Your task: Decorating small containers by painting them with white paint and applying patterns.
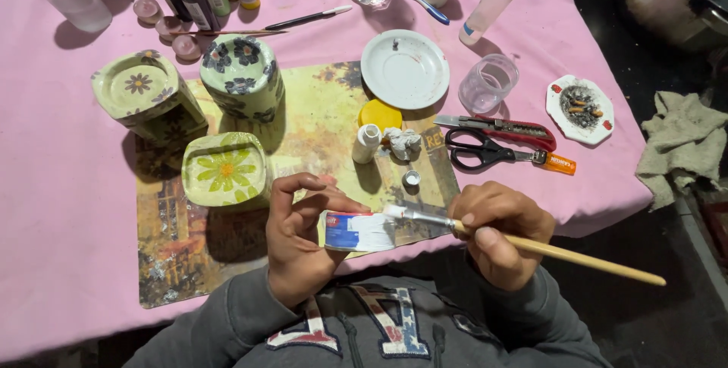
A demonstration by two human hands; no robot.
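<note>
Your left hand point(297, 243) has its grip clamped on a small can point(358, 231), blue and white, with thumb and fingers wrapped round its left end. You hold the can on its side, just over the near edge of the bench point(68, 209), which has a pink cloth on it. Half the can is already white with paint. Your right hand point(497, 231) has its grip shut tight on a paintbrush point(531, 245) with a long wooden handle. The brush tip touches the top right of the can. The handle sticks out to your right, past the edge of the bench. Under your hands lies a picture mat point(318, 125). On the mat, just past the can, sit a tiny metal cap point(411, 178), a small white bottle point(367, 143), a crumpled white paper point(402, 143) and a yellow lid point(379, 114). To the left stand three green flower pots point(225, 169), turned bottom up, close together. Further back is a white saucer point(404, 68). To its right are a clear cup point(487, 83), black scissors point(485, 152), a red knife point(500, 127) and an ashtray point(580, 109). A grey rag point(682, 144) lies off the bench on the right.
</note>
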